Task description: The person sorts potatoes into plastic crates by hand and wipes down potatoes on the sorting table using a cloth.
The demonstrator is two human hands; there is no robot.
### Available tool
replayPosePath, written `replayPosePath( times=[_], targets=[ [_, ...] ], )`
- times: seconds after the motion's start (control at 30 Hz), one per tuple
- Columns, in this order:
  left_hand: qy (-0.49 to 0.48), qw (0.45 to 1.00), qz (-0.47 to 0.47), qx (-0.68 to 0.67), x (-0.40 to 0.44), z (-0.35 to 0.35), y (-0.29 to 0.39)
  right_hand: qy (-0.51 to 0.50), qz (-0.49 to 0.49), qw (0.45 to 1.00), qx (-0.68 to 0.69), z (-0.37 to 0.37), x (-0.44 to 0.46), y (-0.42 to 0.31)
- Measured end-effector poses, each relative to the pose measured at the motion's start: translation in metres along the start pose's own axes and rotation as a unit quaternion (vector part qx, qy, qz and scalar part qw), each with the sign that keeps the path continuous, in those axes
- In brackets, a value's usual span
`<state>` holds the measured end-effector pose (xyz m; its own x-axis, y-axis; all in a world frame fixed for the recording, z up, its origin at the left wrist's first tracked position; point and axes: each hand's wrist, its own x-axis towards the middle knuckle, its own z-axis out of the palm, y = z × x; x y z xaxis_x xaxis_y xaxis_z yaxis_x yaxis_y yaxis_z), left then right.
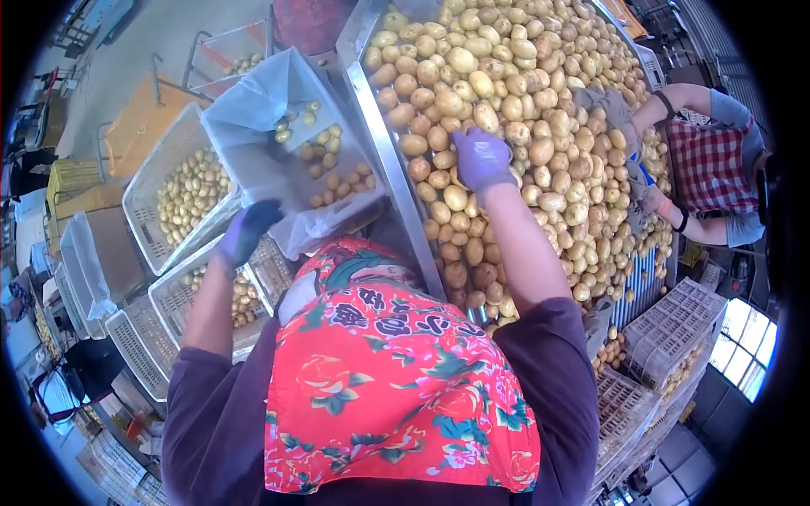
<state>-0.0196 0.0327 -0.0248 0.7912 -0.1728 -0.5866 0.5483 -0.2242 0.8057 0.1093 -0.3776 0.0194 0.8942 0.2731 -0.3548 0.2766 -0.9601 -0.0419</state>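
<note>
Potatoes (540, 152) cover the metal-edged sorting table (390, 160) in front of me. My right hand (483, 160), in a purple glove, rests among them near the table's left side. Its fingers curl down, and what lies under them is hidden. To the left, my left hand (250, 233), also gloved and dark on the palm side, is over the plastic crates with its fingers stretched out and nothing visible in them. Just beyond it stands a crate lined with a pale blue plastic bag (253, 110), with some potatoes at its bottom.
A white crate of small potatoes (135, 207) and another potato crate (160, 295) stand at my left. Across the table, a person in a checked apron (713, 164) has gloved hands in the potatoes. Stacked crates (675, 329) stand at the right.
</note>
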Motion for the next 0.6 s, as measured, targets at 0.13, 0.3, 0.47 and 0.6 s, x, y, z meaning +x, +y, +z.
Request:
replayPosePath(
  times=[0.13, 0.3, 0.47, 0.6],
  targets=[
    [-0.174, 0.957, 0.232, -0.012, 0.040, 0.080, 0.069, -0.064, -0.002, 0.997, -0.041, -0.007, 0.010, -0.005],
    [-0.288, 0.931, 0.138, -0.178, 0.058, 0.159, 0.079, 0.056, 0.023, 0.993, -0.099, 0.031, 0.017, -0.005],
    [-0.296, 0.926, 0.084, -0.218, 0.050, 0.185, 0.094, 0.133, -0.004, 0.990, -0.055, 0.040, 0.011, 0.015],
    [-0.269, 0.892, 0.078, -0.355, 0.071, 0.180, 0.076, 0.183, -0.059, 0.975, 0.110, 0.057, 0.010, 0.044]
  ],
)
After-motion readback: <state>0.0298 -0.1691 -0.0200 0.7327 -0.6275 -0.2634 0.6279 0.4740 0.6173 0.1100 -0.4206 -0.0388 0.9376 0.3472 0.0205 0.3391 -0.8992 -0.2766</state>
